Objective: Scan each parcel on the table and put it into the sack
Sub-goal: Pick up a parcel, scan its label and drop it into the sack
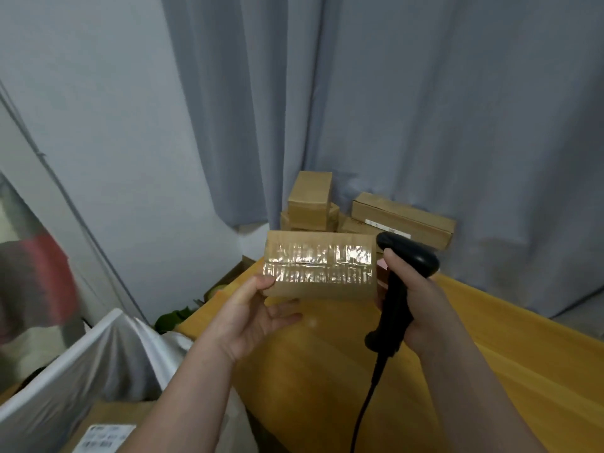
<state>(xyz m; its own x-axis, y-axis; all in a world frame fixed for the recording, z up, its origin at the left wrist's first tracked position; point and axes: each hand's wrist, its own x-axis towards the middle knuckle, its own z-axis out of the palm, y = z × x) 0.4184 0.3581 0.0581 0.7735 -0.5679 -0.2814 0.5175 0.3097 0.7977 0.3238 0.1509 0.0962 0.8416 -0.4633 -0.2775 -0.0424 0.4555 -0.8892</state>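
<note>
My left hand holds a brown cardboard parcel above the yellow table; its thumb lies on the near left corner, and shiny clear tape crosses the face turned to me. My right hand grips a black corded barcode scanner just right of the parcel, its head level with the parcel's top right corner. A white sack stands open at lower left, with a labelled parcel lying in it. More brown parcels are stacked at the table's far end, one long box among them.
Grey curtains hang behind the table. The scanner's cable drops toward the bottom edge. Something green lies on the floor between the sack and the table. A blurred red and grey shape is at the left edge.
</note>
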